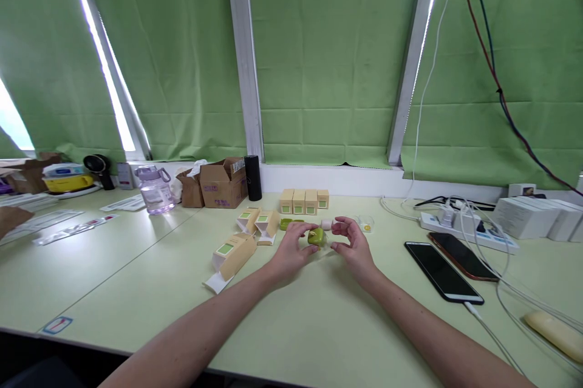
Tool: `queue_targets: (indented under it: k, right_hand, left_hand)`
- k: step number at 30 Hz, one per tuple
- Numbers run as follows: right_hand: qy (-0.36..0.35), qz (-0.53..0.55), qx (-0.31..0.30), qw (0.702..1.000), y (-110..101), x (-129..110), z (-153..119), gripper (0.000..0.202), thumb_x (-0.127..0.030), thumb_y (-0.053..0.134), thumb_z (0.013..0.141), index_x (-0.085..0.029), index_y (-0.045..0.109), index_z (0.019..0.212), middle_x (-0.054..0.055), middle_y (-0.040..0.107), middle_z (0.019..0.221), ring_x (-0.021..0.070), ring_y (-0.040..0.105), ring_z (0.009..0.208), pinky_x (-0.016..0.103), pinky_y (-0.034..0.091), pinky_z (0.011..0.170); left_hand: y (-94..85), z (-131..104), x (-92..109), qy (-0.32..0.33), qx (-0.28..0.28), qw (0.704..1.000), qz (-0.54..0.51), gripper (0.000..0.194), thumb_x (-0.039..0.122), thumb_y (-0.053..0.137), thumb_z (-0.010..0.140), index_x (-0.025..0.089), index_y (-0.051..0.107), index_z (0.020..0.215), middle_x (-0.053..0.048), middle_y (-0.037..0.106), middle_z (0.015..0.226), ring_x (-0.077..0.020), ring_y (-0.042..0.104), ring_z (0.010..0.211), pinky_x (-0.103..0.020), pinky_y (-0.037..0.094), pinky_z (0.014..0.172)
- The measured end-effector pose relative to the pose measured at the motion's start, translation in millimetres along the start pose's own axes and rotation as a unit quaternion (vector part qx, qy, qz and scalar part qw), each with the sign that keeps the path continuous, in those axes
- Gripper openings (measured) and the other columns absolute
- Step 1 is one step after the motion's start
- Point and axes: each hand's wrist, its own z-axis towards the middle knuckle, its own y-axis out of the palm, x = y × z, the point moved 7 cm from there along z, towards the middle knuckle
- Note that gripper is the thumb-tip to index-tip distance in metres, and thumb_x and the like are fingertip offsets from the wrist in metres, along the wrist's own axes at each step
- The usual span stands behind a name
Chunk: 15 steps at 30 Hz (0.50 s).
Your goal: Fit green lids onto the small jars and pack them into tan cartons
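My left hand (294,252) has its thumb and fingers closed on a small green item (316,237) near the middle of the table. Just right of it, my right hand (356,252) is curved with thumb and fingers apart, beside a clear piece at the green item's edge. A pale pink item (327,224) and a second green item (285,224) lie behind the hands. Farther right sits a clear plastic piece (365,224) with a yellow spot. Opened cardboard boxes (234,254) lie left of my left hand, and several closed small boxes (305,201) stand behind.
Two phones (443,271) (462,255), a white power strip (469,233) and loose cables are on the right, with white boxes (526,216) behind. A lilac bottle (155,189), a brown carton (223,183) and a black cylinder (252,178) stand at the back left.
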Motion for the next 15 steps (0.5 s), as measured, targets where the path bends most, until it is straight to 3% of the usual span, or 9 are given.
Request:
queue_targets:
  k: [7, 15]
  right_hand:
    - [0.019, -0.05, 0.03, 0.998, -9, 16, 5, 0.047, -0.023, 0.067, 0.066, -0.026, 0.061, 0.112, 0.006, 0.064, 0.109, 0.0262, 0.062, 0.099, 0.037, 0.056, 0.069]
    - [0.027, -0.064, 0.031, 0.997, -11, 22, 7, 0.042, -0.021, 0.065, 0.063, -0.025, 0.066, 0.105, 0.005, 0.067, 0.101, 0.0242, 0.063, 0.092, 0.035, 0.054, 0.068]
  left_hand:
    - [6.7, -2, -13, -0.024, -0.021, 0.999, 0.034, 0.046, 0.018, 0.079, 0.077, 0.025, 0.071, 0.122, -0.009, 0.066, 0.122, -0.0304, 0.054, 0.125, -0.05, 0.042, 0.113]
    - [9.3, -5, -10, -0.019, -0.043, 0.997, 0.061, 0.042, 0.021, 0.077, 0.078, 0.025, 0.072, 0.12, -0.01, 0.066, 0.123, -0.0326, 0.052, 0.127, -0.052, 0.041, 0.112]
